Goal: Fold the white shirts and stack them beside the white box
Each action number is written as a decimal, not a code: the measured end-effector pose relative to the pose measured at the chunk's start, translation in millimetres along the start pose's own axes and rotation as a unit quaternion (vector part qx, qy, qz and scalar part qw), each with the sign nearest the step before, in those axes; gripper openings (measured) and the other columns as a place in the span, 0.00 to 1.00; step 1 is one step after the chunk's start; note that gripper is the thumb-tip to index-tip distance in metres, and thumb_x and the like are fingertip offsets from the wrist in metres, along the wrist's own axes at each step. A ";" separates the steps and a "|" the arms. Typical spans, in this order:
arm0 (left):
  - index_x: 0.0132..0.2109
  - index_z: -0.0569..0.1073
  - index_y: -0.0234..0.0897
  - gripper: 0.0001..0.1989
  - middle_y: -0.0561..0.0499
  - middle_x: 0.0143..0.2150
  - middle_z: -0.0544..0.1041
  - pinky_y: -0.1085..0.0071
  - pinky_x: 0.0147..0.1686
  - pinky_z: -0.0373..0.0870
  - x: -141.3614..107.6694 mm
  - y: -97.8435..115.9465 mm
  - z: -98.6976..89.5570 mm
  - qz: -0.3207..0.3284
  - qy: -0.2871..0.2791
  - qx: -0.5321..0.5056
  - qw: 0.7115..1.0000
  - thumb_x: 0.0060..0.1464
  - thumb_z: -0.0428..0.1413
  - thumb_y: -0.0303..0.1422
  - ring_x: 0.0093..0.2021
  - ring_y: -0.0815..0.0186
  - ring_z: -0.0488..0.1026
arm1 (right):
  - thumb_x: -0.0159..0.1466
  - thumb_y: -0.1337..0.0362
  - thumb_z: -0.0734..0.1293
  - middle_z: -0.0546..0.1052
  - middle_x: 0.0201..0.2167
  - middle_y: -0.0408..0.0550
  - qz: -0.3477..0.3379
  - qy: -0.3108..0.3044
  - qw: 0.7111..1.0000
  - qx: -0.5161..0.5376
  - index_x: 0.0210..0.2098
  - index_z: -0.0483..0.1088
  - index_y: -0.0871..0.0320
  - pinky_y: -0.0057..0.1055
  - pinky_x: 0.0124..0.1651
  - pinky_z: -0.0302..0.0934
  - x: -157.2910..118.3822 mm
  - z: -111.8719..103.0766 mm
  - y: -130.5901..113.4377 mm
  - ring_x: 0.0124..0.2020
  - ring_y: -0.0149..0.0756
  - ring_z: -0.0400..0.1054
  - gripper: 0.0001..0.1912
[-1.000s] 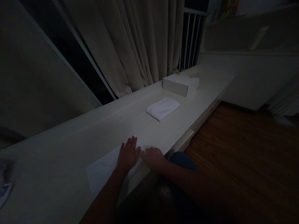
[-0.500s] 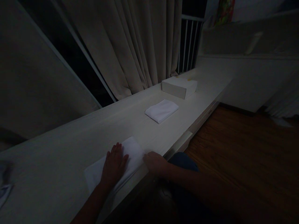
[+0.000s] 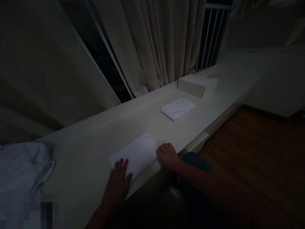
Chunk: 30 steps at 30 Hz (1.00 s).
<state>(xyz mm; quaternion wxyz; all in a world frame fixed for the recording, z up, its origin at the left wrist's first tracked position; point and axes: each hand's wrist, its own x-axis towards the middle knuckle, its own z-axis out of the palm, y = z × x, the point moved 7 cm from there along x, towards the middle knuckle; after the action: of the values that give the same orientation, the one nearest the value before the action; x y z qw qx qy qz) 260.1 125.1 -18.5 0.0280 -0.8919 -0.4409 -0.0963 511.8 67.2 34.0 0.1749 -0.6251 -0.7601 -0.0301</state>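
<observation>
A folded white cloth [image 3: 140, 151] lies flat near the front edge of the pale wooden counter [image 3: 95, 140]. My left hand [image 3: 118, 181] rests on its near left end, palm down with the fingers stretched and slightly apart. At the cloth's right end, my right hand [image 3: 168, 157] has its fingers curled in at the edge, seeming to grip it; the fingertips are partly hidden. Farther along the counter sits a second folded white cloth [image 3: 178, 109], apart from both hands.
Behind the second cloth stands a white box [image 3: 192, 87]. A crumpled pale cloth [image 3: 23, 163] lies at the left. Beige curtains [image 3: 162, 44] hang along the back edge. A drawer [image 3: 197, 142] sticks out below the counter, over a wooden floor [image 3: 238, 152].
My view has turned left, showing more of the crumpled cloth. Over the near cloth, my left hand has slid from the middle to its left end. My right hand stays at the right end.
</observation>
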 end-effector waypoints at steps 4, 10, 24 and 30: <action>0.71 0.41 0.45 0.33 0.49 0.74 0.40 0.43 0.65 0.48 -1.8 0.7 -2.4 -0.012 0.007 0.008 1.000 0.63 0.41 0.44 0.72 0.49 0.29 | 0.69 0.54 0.57 0.72 0.47 0.56 -0.011 0.037 0.999 0.021 0.46 0.69 0.60 0.49 0.56 0.50 14.0 4.6 -40.7 0.50 0.48 0.60 0.18; 0.71 0.41 0.45 0.34 0.47 0.74 0.40 0.40 0.63 0.50 -2.2 -2.9 3.0 -0.031 -0.011 0.020 0.999 0.62 0.41 0.46 0.71 0.45 0.34 | 0.67 0.48 0.59 0.71 0.50 0.58 -0.025 0.026 0.998 0.044 0.51 0.67 0.60 0.54 0.64 0.43 24.7 31.7 -89.6 0.57 0.50 0.58 0.24; 0.71 0.40 0.44 0.44 0.46 0.74 0.37 0.40 0.65 0.44 -1.7 -7.4 9.0 -0.037 -0.034 0.004 0.999 0.55 0.47 0.56 0.71 0.42 0.34 | 0.66 0.59 0.60 0.67 0.57 0.62 0.089 0.054 0.994 0.034 0.55 0.66 0.64 0.50 0.63 0.45 -11.5 0.5 31.5 0.59 0.51 0.56 0.21; 0.71 0.40 0.44 0.44 0.46 0.74 0.37 0.40 0.64 0.45 -0.8 -9.2 9.4 -0.036 -0.030 0.004 0.999 0.55 0.47 0.55 0.71 0.42 0.34 | 0.58 0.65 0.64 0.70 0.51 0.57 0.100 0.028 0.992 0.078 0.55 0.66 0.62 0.45 0.57 0.50 -21.6 6.4 47.7 0.53 0.48 0.58 0.25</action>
<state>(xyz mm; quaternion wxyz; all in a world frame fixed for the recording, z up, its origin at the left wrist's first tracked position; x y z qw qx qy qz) 253.8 131.4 -28.2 0.0147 -0.8779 -0.4736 -0.0687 559.6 59.0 13.1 0.2468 -0.6809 -0.6889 0.0296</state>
